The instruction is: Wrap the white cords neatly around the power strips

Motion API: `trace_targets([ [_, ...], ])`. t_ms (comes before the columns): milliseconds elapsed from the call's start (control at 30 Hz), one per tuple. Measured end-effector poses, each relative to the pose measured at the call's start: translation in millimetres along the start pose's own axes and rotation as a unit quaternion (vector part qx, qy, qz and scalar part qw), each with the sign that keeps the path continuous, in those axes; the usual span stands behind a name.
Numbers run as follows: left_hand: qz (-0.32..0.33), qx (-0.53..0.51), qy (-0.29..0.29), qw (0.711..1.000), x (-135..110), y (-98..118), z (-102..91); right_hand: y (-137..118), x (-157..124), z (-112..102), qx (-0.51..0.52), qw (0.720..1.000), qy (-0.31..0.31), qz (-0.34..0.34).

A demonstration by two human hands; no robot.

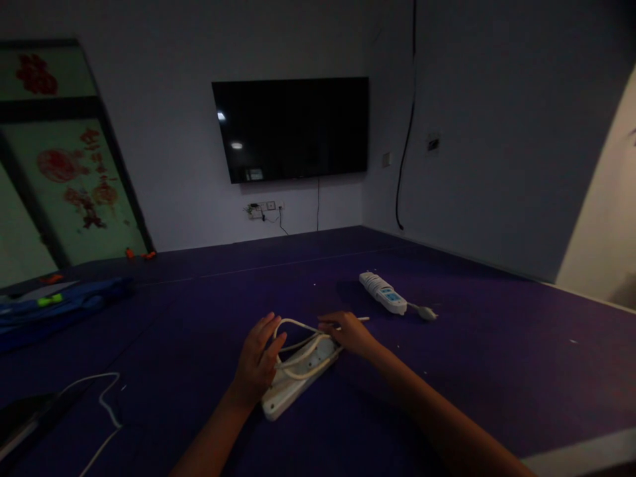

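A white power strip (283, 401) lies at an angle on the purple surface in front of me, with its white cable (298, 377) looped over the top. At the strip's near left end, my left hand (258, 361) curves around the side of the loop, the cable running between thumb and fingers. My right hand (349, 333) pinches the cable at the far end of the strip, its fingertips partly hidden. A short length of cable sticks out beyond the right hand. The strip's sockets are partly covered by the loops.
A second white power strip (385, 293), wound with its cord, lies to the right with its plug (426, 313) beside it. Blue cloth (74, 301) lies at the left, and a thin white cable (106, 404) at near left. A television (298, 129) hangs on the wall.
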State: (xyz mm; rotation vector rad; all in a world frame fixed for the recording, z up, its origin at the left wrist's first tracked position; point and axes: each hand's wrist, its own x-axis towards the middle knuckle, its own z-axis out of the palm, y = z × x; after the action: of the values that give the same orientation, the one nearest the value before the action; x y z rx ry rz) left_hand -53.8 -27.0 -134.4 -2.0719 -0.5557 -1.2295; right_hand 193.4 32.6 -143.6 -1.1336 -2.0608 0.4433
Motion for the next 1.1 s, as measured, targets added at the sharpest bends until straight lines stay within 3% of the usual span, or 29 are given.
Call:
trace_targets([
  [200,-0.073,0.081,0.006,0.994,1.1,-2.5,4.1,7.3,0.9,0.1,0.005,1.000,0.026,0.000],
  [333,-0.135,0.111,-0.028,0.984,-1.0,-6.9,8.0,11.1,0.2,-1.0,-0.010,0.999,0.021,0.027],
  [500,-0.237,0.130,-0.059,0.961,-3.4,-8.6,15.3,5.9,-1.8,-3.3,-0.094,0.995,0.019,0.029],
  [733,-0.371,0.098,-0.123,0.915,-18.9,-8.5,31.8,-0.8,-3.1,-7.2,-0.123,0.974,0.172,0.077],
  [867,-0.355,0.078,-0.229,0.903,-18.5,-4.3,32.1,1.7,-2.8,-14.2,-0.057,0.962,0.239,0.115],
  [967,-0.277,0.024,-0.297,0.914,-11.0,4.6,26.7,5.7,-1.6,-20.2,0.006,0.954,0.271,0.126],
  [1100,-0.180,-0.047,-0.346,0.920,-4.8,19.6,22.9,10.1,0.5,-25.4,0.080,0.944,0.299,0.119],
])
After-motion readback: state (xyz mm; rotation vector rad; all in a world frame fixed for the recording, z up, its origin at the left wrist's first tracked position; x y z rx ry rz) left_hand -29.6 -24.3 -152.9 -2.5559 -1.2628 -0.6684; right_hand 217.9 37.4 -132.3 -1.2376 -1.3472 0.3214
